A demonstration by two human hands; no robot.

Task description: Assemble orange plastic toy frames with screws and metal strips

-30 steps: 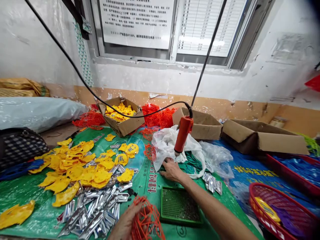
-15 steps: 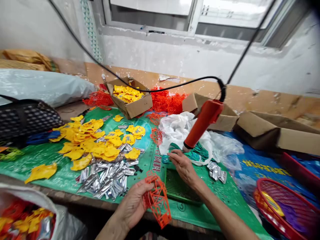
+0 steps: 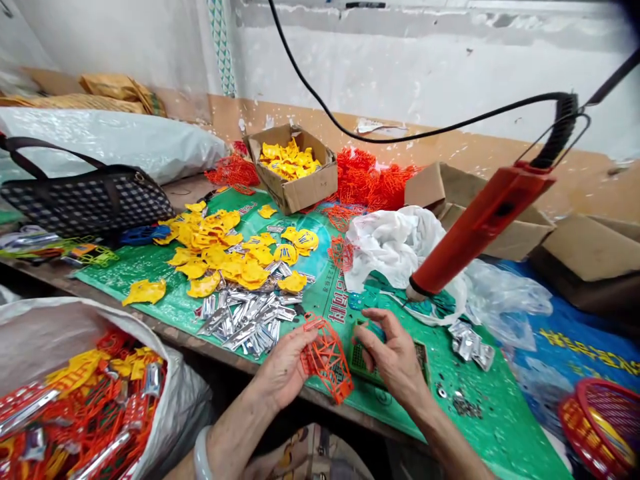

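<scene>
My left hand (image 3: pixel 283 370) grips an orange lattice-like plastic frame (image 3: pixel 330 363) by its left side, above the table's front edge. My right hand (image 3: pixel 397 360) is curled, thumb and fingers pinched around a small teal plastic piece (image 3: pixel 376 331), partly covered by the fingers. Below that hand lies a green mesh-bottomed tray (image 3: pixel 421 357). More teal pieces (image 3: pixel 356 300) rest just behind it. A red electric screwdriver (image 3: pixel 475 233) hangs tilted from its cord, its tip behind and to the right of my right hand.
Left of my hands lie silver parts (image 3: pixel 250 320) and yellow plastic parts (image 3: pixel 215 247). A cardboard box (image 3: pixel 310 190) of yellow parts and orange frames (image 3: pixel 375 180) stand behind. A full white sack (image 3: pixel 175 393) is at lower left. Screws (image 3: pixel 467 405) lie at right, near a red basket (image 3: pixel 580 413).
My right hand has drawn back toward me from the teal pieces and now has one in its fingers. The left hand still holds the orange frame. The view has shifted left and downward.
</scene>
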